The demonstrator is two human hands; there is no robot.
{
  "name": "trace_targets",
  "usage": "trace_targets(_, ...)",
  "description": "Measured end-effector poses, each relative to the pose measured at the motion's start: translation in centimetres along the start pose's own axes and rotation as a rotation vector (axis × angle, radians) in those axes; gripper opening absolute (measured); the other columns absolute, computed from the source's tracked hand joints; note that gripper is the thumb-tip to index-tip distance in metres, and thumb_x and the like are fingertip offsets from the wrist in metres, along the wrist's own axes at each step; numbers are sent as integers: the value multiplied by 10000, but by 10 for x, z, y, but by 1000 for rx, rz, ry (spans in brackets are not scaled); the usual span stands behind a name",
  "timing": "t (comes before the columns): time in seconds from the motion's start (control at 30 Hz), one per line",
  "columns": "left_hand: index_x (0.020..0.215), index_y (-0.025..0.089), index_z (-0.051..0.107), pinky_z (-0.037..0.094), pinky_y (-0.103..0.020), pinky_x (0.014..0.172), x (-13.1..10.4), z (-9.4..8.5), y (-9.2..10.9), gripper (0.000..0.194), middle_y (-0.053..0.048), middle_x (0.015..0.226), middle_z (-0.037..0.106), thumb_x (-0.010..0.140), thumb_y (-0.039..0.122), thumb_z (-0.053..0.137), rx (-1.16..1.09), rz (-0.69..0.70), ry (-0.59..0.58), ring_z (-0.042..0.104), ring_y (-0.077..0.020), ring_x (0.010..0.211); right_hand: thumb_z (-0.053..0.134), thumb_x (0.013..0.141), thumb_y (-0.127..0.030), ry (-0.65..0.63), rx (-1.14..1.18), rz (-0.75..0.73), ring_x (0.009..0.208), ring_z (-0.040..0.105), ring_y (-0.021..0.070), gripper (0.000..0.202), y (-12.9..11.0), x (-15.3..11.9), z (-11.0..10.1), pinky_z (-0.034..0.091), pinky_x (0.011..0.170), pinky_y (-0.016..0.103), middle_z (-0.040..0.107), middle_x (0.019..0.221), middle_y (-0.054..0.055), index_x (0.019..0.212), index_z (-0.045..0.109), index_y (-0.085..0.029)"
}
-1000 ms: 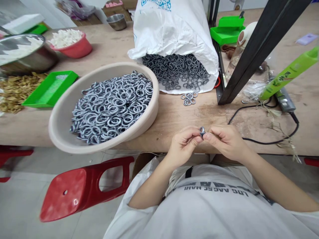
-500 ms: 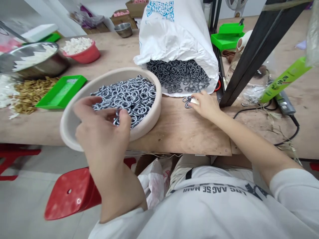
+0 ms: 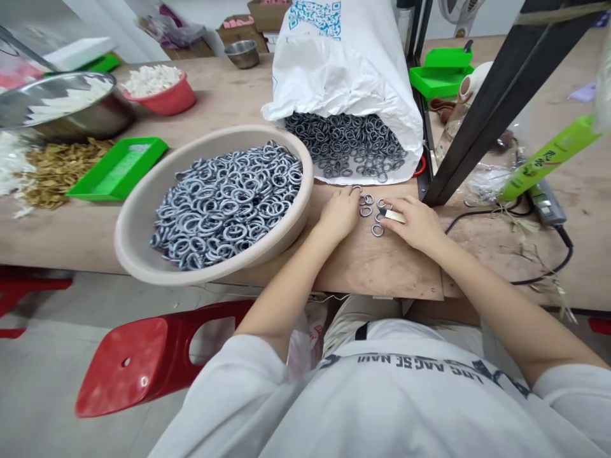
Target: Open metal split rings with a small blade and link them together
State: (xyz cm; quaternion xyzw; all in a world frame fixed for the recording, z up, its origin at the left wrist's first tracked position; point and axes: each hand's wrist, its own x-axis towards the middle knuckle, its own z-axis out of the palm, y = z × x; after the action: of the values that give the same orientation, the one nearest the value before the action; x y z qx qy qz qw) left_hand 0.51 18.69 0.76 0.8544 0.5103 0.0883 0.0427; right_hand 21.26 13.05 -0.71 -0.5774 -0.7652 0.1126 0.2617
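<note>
On the wooden tabletop, several loose grey rings lie between my two hands. My left hand rests palm down to their left, fingers drawn together, its fingertips at a ring near the bag's mouth. Between the thumb and fingers of my right hand is a small off-white piece with a dark end, close to the rings. A big beige basin heaped with similar rings stands to the left. Behind my hands, a white sack lies with its mouth facing me, dark rings spilling inside it.
A dark metal post rises at the right, with a green packet and a black cable beyond it. Left of the basin are a green tray, a red bowl and a steel basin. A red stool stands below.
My left hand has moved from over the basin, where it held rings, rightward to the tabletop. More loose rings lie there now. My right hand has shifted slightly right and nearer.
</note>
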Motion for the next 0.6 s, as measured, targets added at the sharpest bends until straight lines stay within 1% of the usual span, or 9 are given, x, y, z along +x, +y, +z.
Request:
trace_targets(0.07,1235,58,599,437,-441,987,18,8,-4,360,-231,1252,584,965,155,381,17,-42,-14,544,-322,1160,655,892,-463,82,73,15,1090,638,275,438,2,-3,-1,495,889,385,664,1238,72,1276,660,-254)
trace_targets(0.13,1141,55,624,439,-444,971,24,12,-7,304,-236,1193,581,965,201,425,-3,-76,-5,539,-327,1137,663,893,-421,148,129,21,1058,651,255,367,5,-4,0,498,880,367,685,1168,68,1208,695,-234)
trace_targets(0.23,1045,63,641,434,-445,973,17,14,-14,248,-231,1160,571,950,221,475,-51,-103,-1,537,-319,1118,657,900,-368,214,194,23,987,664,233,268,10,-6,3,500,828,346,699,1085,65,1109,729,-215)
trace_targets(0.3,992,78,644,434,-443,969,6,13,-18,214,-218,1135,577,939,220,492,-76,-108,-5,541,-311,1098,656,899,-357,232,231,25,939,663,226,231,12,-7,4,498,798,340,703,1026,65,1054,741,-208)
trace_targets(0.37,959,103,636,433,-440,964,-4,11,-17,181,-192,1093,596,934,216,498,-149,-111,24,550,-291,1063,655,898,-359,243,269,19,912,661,222,215,11,-8,3,500,794,342,705,990,64,1023,745,-210)
trace_targets(0.43,931,131,623,445,-416,937,-12,7,-9,157,-145,1012,624,936,229,500,-351,-117,80,566,-251,988,655,898,-366,248,329,-9,960,661,224,232,6,-9,1,503,848,352,713,1039,67,1064,736,-225)
trace_targets(0.5,911,147,605,474,-364,859,-17,5,6,177,-95,914,634,944,292,508,-732,-118,87,580,-198,869,660,896,-374,236,411,-52,1043,653,225,283,1,-9,0,493,929,367,714,1129,65,1145,713,-250)
trace_targets(0.53,907,148,595,486,-333,805,-18,4,14,213,-75,872,629,945,343,518,-961,-116,40,580,-172,804,667,891,-380,228,456,-64,1067,649,224,303,0,-9,0,486,956,372,713,1153,62,1165,704,-256)
trace_targets(0.6,901,141,581,484,-276,710,-18,5,32,304,-46,814,609,913,445,575,-1340,-118,-100,570,-129,706,673,882,-399,215,558,-27,1012,662,219,284,-1,-9,1,495,934,370,730,1092,61,1109,717,-235)
